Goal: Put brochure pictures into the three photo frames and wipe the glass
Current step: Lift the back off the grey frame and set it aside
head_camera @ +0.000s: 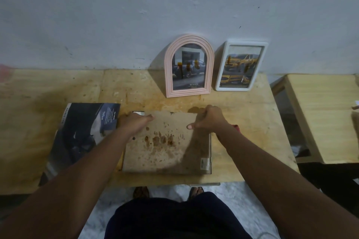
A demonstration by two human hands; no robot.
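Forearms, two, reach from the near edge over the surface (pixel 48 122).

- **Left hand** (pixel 136 120): fingers curled over the far-left corner of the backing board (pixel 165 147), thumb on top.
- **Right hand** (pixel 208 119): clamped likewise on the far-right corner.
- **Third frame** (pixel 210 151): thin dark rim, face down at centre. Its board is brown, blotched with rusty stains, with a small label at the near-right corner.
- **Pink arched frame** (pixel 168 75) and **white frame** (pixel 221 72): upright against the far wall, each holding a car picture; judged filled.
- **Brochure** (pixel 83 132): just left of the third frame.
- **Remaining, by judgement:** finishing the third frame and wiping the glass. Whether any glass is wiped cannot be told.
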